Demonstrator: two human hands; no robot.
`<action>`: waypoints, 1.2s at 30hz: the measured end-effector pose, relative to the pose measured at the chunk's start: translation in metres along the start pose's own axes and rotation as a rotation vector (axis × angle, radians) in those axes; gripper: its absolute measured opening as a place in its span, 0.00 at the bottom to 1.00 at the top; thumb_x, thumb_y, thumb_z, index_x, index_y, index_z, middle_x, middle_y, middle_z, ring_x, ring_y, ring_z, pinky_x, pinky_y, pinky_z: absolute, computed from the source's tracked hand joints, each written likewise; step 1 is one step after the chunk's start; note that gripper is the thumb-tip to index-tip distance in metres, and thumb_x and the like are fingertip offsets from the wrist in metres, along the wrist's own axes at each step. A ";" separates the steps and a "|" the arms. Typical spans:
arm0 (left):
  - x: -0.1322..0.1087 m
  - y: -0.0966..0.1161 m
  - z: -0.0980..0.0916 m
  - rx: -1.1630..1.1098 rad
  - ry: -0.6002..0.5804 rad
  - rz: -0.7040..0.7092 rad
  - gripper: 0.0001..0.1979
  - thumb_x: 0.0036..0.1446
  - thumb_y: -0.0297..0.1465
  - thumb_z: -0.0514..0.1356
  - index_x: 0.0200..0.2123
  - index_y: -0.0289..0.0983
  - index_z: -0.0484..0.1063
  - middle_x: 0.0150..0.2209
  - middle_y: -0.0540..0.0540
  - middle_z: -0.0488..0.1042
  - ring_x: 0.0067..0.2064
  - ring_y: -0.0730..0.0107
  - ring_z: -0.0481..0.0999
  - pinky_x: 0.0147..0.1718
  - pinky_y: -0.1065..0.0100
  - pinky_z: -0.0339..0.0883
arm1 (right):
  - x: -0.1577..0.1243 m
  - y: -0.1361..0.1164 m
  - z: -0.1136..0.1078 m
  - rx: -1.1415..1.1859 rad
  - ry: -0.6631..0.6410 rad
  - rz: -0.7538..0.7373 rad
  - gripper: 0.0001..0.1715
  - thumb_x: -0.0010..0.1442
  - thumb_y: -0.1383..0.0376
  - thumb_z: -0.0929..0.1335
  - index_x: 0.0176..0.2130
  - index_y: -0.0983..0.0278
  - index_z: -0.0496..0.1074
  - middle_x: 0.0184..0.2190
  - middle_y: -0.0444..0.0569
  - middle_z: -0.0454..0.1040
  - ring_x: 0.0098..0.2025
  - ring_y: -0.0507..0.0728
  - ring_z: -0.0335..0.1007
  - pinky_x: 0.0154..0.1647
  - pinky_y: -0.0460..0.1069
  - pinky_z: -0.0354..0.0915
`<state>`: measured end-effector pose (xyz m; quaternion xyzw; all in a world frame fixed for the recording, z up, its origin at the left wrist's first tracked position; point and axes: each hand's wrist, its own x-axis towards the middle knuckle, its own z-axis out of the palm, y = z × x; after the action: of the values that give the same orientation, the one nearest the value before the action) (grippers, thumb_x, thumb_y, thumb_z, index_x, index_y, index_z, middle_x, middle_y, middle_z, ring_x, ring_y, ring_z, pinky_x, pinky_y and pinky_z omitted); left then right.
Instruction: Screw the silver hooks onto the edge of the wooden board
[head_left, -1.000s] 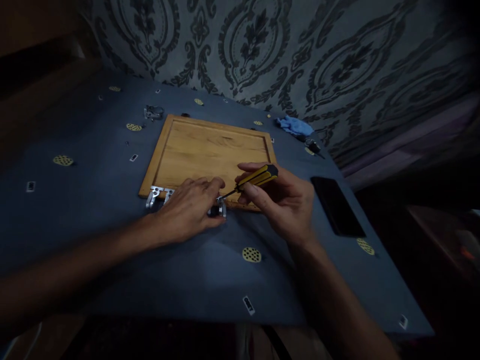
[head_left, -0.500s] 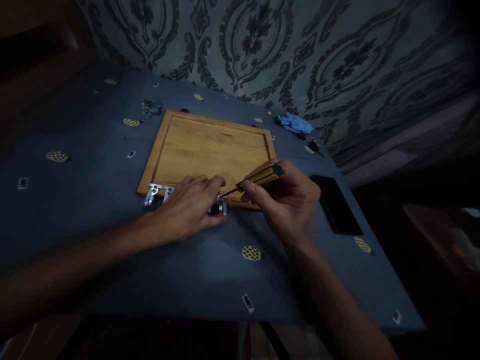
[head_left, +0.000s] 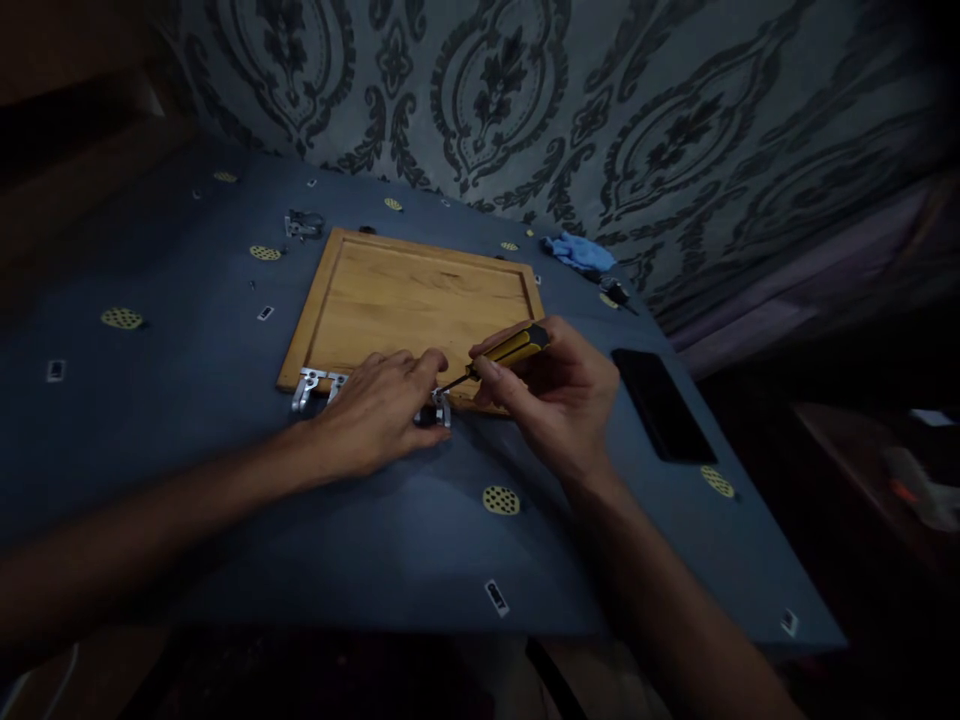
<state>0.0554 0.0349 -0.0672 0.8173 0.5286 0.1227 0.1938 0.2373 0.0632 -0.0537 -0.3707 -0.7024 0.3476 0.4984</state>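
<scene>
A framed wooden panel lies flat on the table, with silvery metal hinges along its near edge. One hinge shows at the left corner; another hinge sits nearer the middle, partly covered by fingers. My left hand rests over that edge, its fingers bent above and its thumb below, gripping the middle hinge against the wood. In my right hand is a yellow-and-black screwdriver, slanting down to the left. Its tip meets the middle hinge; the screw head itself is too small to make out.
A dark phone lies right of the panel on the blue patterned tablecloth. Behind are a loose metal hinge, a blue cloth or glove and a small dark object. A patterned wall borders the back.
The view has shifted slightly. My right hand and the screwdriver handle have moved a little left, the tip staying at the hinge. The left hand keeps its hold.
</scene>
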 end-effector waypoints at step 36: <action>-0.001 0.000 0.002 -0.002 0.026 0.021 0.26 0.61 0.38 0.69 0.56 0.36 0.63 0.51 0.40 0.78 0.54 0.50 0.76 0.52 0.53 0.68 | -0.005 0.002 0.000 0.042 0.188 -0.061 0.11 0.61 0.55 0.76 0.37 0.58 0.77 0.30 0.41 0.77 0.20 0.49 0.71 0.20 0.47 0.70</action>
<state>0.0556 0.0342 -0.0691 0.8210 0.5223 0.1358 0.1864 0.2388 0.0598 -0.0575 -0.3696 -0.6562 0.3106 0.5799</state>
